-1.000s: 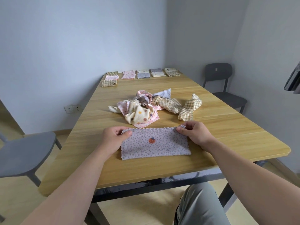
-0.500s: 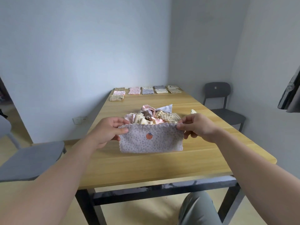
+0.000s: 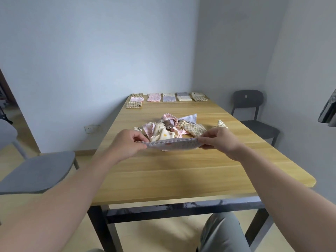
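A folded lilac spotted cloth [image 3: 172,144] hangs stretched above the wooden table [image 3: 181,175], seen almost edge-on. My left hand [image 3: 127,144] pinches its left end and my right hand [image 3: 220,140] pinches its right end. Just behind it lies a loose pile of small cloths [image 3: 172,127], pink, cream with dots, lilac and beige check. The lower part of the held cloth is barely visible.
Several folded cloths [image 3: 167,97] lie in a row along the table's far edge. A grey chair [image 3: 36,171] stands at the left and a dark chair [image 3: 254,113] at the right by the wall. My knee [image 3: 223,233] shows under the table's near edge.
Both hands lifted the lilac cloth off the table and raised it forward, tipping it from flat to nearly edge-on. The view also tilted up.
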The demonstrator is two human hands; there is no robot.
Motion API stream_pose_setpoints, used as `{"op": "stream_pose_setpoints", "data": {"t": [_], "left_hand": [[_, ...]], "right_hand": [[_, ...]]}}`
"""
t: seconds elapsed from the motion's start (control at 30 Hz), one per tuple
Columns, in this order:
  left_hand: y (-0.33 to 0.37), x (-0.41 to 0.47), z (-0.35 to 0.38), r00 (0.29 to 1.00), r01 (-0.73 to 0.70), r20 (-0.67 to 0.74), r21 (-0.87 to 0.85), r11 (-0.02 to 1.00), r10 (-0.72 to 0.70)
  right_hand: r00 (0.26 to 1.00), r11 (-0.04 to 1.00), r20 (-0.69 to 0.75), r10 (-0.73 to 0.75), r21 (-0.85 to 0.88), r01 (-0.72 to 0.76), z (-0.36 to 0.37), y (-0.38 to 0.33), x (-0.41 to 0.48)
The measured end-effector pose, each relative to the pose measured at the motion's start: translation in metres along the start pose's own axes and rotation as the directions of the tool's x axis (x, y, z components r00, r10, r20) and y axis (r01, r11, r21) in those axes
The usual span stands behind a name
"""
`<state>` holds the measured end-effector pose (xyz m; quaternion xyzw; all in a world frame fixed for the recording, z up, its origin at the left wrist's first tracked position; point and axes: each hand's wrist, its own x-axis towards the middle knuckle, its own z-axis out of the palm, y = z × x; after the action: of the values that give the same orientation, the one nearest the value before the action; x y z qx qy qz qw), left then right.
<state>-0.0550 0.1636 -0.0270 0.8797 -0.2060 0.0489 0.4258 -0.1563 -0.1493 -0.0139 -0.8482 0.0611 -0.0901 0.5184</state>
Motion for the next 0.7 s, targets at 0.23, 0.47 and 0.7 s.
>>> {"op": "stream_pose_setpoints", "data": {"t": [0.23, 0.47, 0.7], "left_hand": [[-0.042, -0.041, 0.049, 0.979, -0.153, 0.175, 0.274, 0.950, 0.107], [-0.036, -0.052, 0.057, 0.976, -0.205, 0.170, 0.471, 0.858, 0.140], [-0.005, -0.023, 0.088, 0.988, -0.155, 0.080, 0.476, 0.866, 0.133]], "right_hand": [[0.990, 0.961, -0.101, 0.102, -0.249, -0.124, 0.042, 0.055, -0.030], [0.973, 0.954, -0.189, 0.130, -0.243, -0.174, 0.057, 0.059, -0.035], [0.960, 0.760, -0.188, -0.206, -0.649, 0.036, 0.090, 0.042, -0.011]]}}
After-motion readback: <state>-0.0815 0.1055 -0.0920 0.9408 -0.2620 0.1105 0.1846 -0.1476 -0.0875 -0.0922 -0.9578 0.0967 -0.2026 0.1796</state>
